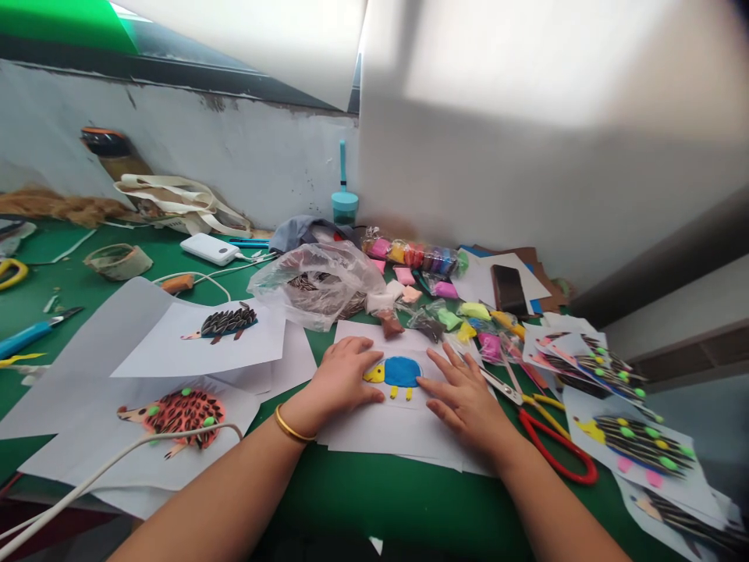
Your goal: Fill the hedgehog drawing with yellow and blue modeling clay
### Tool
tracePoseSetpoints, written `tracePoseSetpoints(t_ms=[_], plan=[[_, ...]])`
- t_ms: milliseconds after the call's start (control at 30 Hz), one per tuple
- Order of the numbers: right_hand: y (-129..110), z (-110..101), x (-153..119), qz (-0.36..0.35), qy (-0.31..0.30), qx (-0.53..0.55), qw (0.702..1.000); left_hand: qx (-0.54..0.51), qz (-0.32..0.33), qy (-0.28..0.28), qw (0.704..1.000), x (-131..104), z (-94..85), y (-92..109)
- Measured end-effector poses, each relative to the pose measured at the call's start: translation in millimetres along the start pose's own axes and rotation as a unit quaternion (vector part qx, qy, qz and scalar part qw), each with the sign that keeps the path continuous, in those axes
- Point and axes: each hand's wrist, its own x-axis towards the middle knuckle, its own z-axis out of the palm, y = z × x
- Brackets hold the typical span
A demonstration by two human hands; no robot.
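Note:
A small clay hedgehog (402,372) with a blue body, yellow head and yellow legs lies on a white sheet of paper (374,433) in front of me. My left hand (346,378) rests on the paper at its left, fingers apart, thumb and fingertips close by the yellow head. At its right my right hand (465,398) is spread flat, a fingertip touching or almost touching the blue edge. Neither hand holds anything. Red-handled scissors (555,449) lie just right of my right hand.
Beyond the paper lie a plastic bag of sunflower seeds (319,285) and several coloured clay packets (448,320). Finished hedgehog pictures lie left (184,417) and right (635,445). A white cable (117,460) crosses the left papers. A phone (509,290) and a power bank (209,249) sit farther back.

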Motion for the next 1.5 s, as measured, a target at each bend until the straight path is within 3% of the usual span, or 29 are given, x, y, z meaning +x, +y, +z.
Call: tracePoseSetpoints(t_ms=[233, 833, 1033, 1267, 1500], plan=[[-0.1, 1.3, 2.6, 0.013, -0.024, -0.006, 1.0, 0.005, 0.005, 0.004, 1.0, 0.1, 1.1, -0.9], [0.0, -0.4, 1.0, -0.018, 0.041, 0.016, 0.999, 0.009, 0.002, -0.003, 1.0, -0.6, 0.7, 0.1], [-3.7, -1.0, 1.9, -0.019, 0.008, 0.008, 1.0, 0.008, 0.006, -0.001, 1.0, 0.0, 0.3, 0.1], [-0.8, -1.2, 1.9, -0.017, 0.05, 0.011, 0.999, 0.011, 0.002, -0.005, 1.0, 0.5, 0.8, -0.7], [-1.9, -1.0, 2.7, -0.014, 0.032, 0.011, 0.999, 0.008, 0.005, 0.002, 1.0, 0.2, 1.5, -1.1]])
